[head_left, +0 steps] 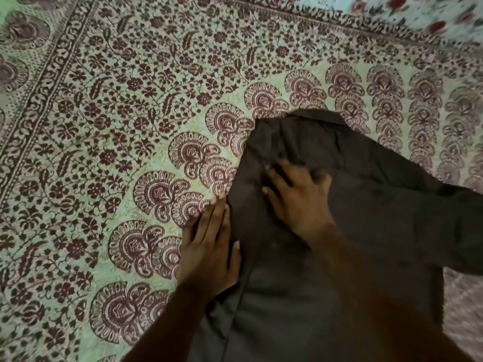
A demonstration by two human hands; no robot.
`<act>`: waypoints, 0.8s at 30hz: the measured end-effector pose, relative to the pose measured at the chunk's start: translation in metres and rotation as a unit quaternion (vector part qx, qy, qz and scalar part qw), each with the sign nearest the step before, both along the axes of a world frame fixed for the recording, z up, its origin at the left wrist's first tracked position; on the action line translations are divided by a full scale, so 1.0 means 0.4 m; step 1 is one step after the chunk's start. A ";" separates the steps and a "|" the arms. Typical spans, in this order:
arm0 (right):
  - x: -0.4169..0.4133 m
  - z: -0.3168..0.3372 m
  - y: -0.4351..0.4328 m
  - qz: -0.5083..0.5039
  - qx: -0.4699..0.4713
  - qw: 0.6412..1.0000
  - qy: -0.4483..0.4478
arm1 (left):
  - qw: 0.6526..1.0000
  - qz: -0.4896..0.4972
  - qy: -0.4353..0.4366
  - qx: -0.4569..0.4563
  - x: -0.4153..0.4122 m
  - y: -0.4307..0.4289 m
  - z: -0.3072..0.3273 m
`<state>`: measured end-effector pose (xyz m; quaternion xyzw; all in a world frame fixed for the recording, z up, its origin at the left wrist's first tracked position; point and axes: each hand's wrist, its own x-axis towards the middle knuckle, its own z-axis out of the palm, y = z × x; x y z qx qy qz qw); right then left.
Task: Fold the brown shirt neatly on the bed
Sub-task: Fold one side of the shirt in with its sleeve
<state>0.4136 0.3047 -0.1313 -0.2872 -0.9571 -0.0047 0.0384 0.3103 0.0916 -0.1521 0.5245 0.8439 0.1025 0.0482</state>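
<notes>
The brown shirt (366,178) lies flat on the bed, running from the bottom centre up to its collar end near the middle of the view. One sleeve stretches off to the right edge. My left hand (209,246) lies flat with fingers together along the shirt's left edge, partly on the bedsheet. My right hand (298,202) rests palm down on the shirt's upper body, fingers spread, holding nothing. My forearms hide part of the lower shirt.
A pale green bedsheet (117,126) with dark red floral and paisley print covers the bed. Another floral cloth with red roses (418,14) lies at the top right corner.
</notes>
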 end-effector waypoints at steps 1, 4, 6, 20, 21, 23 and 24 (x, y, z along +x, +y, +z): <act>0.001 0.001 0.025 -0.008 0.001 1.000 -0.010 | 1.000 0.002 0.000 0.000 0.001 -0.002 -0.001; -0.017 0.042 0.052 -0.028 -0.032 0.999 -0.011 | 1.000 0.000 -0.003 0.008 0.004 -0.006 -0.002; -0.007 0.068 0.000 -0.018 -0.041 0.999 0.001 | 1.000 -0.002 -0.003 0.012 0.004 -0.007 -0.001; 0.228 0.141 -0.439 -0.118 -0.248 0.961 -0.021 | 0.984 0.028 -0.155 0.081 0.105 -0.298 0.025; 0.241 0.139 -0.501 -0.123 -0.292 0.948 0.002 | 0.985 0.021 -0.155 0.071 0.138 -0.374 0.031; 0.266 0.126 -0.619 -0.146 -0.358 0.922 0.038 | 0.987 0.020 -0.153 0.044 0.199 -0.505 0.046; 0.277 0.125 -0.677 -0.167 -0.384 0.907 0.054 | 0.987 0.022 -0.155 0.027 0.228 -0.563 0.055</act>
